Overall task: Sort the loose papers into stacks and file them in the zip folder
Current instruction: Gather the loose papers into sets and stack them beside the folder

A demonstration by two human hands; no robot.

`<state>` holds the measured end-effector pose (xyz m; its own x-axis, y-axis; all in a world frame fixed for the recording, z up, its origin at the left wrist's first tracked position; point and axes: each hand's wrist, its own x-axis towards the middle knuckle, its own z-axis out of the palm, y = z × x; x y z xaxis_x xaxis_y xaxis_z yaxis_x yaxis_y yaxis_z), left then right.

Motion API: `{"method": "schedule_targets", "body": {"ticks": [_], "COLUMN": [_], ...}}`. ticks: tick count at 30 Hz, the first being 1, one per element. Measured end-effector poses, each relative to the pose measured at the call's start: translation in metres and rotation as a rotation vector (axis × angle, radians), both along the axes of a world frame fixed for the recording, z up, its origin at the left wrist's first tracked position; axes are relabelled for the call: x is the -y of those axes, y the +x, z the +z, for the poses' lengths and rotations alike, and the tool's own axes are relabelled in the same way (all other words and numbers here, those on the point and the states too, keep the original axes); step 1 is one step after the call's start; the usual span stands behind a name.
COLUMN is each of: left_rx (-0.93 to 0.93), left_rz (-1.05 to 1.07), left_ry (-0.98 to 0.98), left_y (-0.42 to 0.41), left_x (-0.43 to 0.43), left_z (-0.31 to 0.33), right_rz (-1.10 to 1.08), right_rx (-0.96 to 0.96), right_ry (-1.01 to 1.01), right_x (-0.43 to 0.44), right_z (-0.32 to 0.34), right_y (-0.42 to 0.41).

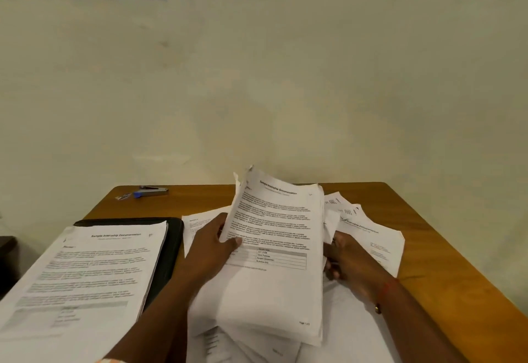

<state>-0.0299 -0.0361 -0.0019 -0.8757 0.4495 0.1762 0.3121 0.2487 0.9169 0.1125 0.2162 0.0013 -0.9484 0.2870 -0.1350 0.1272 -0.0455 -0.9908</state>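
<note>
A thick bundle of printed papers [274, 262] is lifted and tilted above the table, its top sheet headed as internship documentation. My left hand [213, 248] grips its left edge, thumb on the top sheet. My right hand [343, 259] holds the right edge from behind, fingers curled under the sheets. Loose papers [371, 237] lie scattered beneath and to the right. At the left, a neat stack of sheets [85, 271] rests on the black zip folder [168, 245], which lies flat on the table.
The wooden table [443, 262] ends at a pale wall behind. A stapler with a blue tip [151, 191] lies at the back left corner. More loose sheets [243, 345] spread under my forearms at the near edge.
</note>
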Motion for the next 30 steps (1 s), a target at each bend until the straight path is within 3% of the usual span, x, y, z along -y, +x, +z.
{"method": "schedule_targets", "body": {"ticks": [2, 7, 11, 19, 21, 23, 27, 30], "left_rx": [0.012, 0.33, 0.452, 0.497, 0.447, 0.343, -0.079, -0.379], "left_rz": [0.047, -0.044, -0.076, -0.08, -0.052, 0.022, 0.228, 0.372], "left_ry": [-0.008, 0.152, 0.21, 0.149, 0.223, 0.35, 0.535, 0.596], "left_y": [-0.001, -0.002, -0.003, -0.001, 0.001, 0.008, 0.029, 0.044], "left_x": [-0.002, 0.003, 0.004, 0.006, 0.004, 0.002, -0.001, -0.003], "left_z": [-0.002, 0.005, 0.011, 0.012, 0.013, 0.018, 0.033, 0.045], "right_rz": [0.003, -0.05, -0.141, -0.205, -0.191, -0.11, -0.111, -0.256], "right_rx": [0.001, -0.055, -0.111, -0.141, -0.159, -0.188, -0.257, -0.385], "right_ry": [-0.004, -0.047, -0.13, -0.242, -0.36, -0.326, 0.223, 0.379], "right_x": [0.0, 0.006, 0.009, 0.016, 0.018, 0.025, 0.041, 0.054], "right_z": [0.0, 0.003, 0.008, 0.006, 0.006, 0.01, 0.01, 0.019], "right_y": [0.0, -0.001, -0.002, -0.006, -0.007, -0.004, -0.003, 0.0]}}
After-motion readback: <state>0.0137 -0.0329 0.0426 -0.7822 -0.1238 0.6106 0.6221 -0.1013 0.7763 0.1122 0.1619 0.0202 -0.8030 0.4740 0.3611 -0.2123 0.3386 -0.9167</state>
